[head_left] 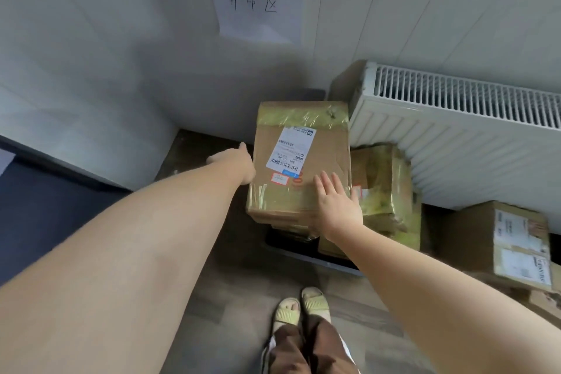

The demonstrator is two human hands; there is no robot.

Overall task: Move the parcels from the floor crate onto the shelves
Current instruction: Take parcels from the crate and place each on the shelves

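Observation:
A taped cardboard parcel (pixel 303 143) with a white shipping label lies on top of a stack in a dark floor crate (pixel 303 255). My left hand (pixel 236 165) is at the parcel's left side, its fingers hidden from view. My right hand (pixel 337 202) lies flat on the parcel's near right corner, fingers straight. A second taped parcel (pixel 382 185) sits lower in the crate, to the right.
A white radiator (pixel 470 133) runs along the right wall just behind the crate. Another labelled box (pixel 510 240) lies on the floor at right. A paper sign (pixel 258 6) hangs on the wall. My sandalled feet (pixel 300 307) stand in front of the crate.

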